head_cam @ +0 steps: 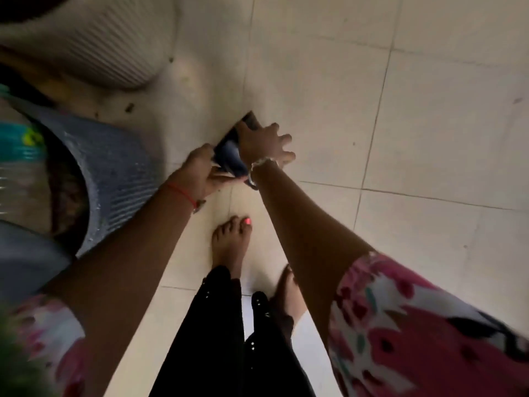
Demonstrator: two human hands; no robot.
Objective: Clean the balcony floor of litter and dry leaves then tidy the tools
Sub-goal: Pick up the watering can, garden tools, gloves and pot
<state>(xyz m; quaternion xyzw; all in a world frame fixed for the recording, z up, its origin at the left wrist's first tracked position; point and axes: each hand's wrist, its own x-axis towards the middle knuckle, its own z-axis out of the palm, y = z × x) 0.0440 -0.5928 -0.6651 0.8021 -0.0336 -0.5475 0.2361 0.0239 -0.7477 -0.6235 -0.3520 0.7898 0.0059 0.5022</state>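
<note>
Evidently the litter-gathering step is in hand: both hands work a dark, bluish-black flat object [229, 157], perhaps a bag or dustpan, held low over the pale tiled floor [429, 110]. The left hand [200, 174] curls round its near edge; the right hand [266, 147] lies on it, fingers splayed. Next, probably, it must reach the small dark leaf scraps [130, 108] beside the white ribbed pot [108, 47].

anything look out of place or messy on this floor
Yes: a few small dark bits lie loose on the pale tiles between the white ribbed pot and the blue-grey pot, probably leaf litter not yet swept. The dark object that the left hand grips and the right hand touches is too blurred to identify.
</note>
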